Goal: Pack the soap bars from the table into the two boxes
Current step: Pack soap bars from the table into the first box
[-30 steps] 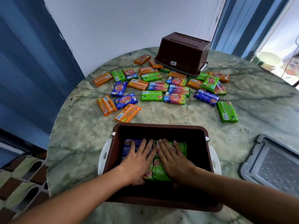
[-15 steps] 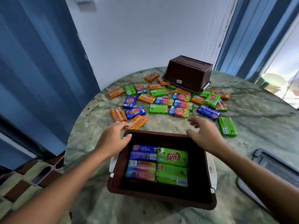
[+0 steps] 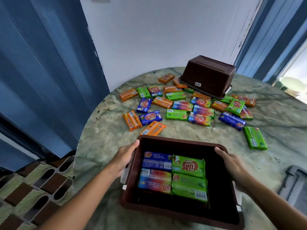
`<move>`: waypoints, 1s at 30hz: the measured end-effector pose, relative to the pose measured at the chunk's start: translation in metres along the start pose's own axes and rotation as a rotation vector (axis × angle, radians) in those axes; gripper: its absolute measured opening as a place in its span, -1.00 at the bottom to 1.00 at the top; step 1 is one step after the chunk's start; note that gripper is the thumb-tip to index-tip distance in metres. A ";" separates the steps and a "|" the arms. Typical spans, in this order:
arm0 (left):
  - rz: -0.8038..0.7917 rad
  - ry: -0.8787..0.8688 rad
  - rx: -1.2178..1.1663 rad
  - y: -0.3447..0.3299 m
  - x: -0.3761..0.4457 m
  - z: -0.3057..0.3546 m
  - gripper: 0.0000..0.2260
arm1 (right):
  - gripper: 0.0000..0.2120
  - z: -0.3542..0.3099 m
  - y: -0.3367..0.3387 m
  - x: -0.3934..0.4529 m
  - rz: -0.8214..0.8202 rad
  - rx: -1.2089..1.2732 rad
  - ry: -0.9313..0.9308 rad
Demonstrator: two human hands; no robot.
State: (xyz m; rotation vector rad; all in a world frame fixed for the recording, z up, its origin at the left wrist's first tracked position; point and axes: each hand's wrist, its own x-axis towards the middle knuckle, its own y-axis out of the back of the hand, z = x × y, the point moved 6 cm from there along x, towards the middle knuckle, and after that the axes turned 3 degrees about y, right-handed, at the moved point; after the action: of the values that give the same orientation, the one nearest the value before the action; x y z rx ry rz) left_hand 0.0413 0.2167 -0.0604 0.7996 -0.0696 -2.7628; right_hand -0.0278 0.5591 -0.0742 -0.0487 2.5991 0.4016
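My left hand (image 3: 123,161) and right hand (image 3: 231,165) lie against the two sides of the near box (image 3: 181,211); whether the fingers hook under the rim I cannot tell. Four soap bars (image 3: 172,175) sit flat inside, many loose bars (image 3: 176,114) beyond. I'd shift it level and evenly, so the layer stays square.

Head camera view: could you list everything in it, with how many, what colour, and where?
near box: one, brown, open, at the table's near edge
packed bars: four showing, one blue, one red-blue, two green, inside near box
far box: one, brown, upside down, table's far side
loose bars: many, orange, green, blue, red-blue, between the boxes
table: one, green marbled, round
lid: one, grey, right edge
left hand: on near box's left side
right hand: on its right rim
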 end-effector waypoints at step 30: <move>-0.149 -0.683 1.844 0.040 0.227 0.059 -0.30 | -0.52 -0.137 -0.285 0.127 -0.552 -1.868 0.814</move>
State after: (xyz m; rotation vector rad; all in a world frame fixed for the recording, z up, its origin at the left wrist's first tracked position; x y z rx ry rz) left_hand -0.1648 0.1167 -0.1231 -0.0678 -2.8273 -2.1660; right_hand -0.1728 0.2521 -0.1004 -1.6708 1.5566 2.6469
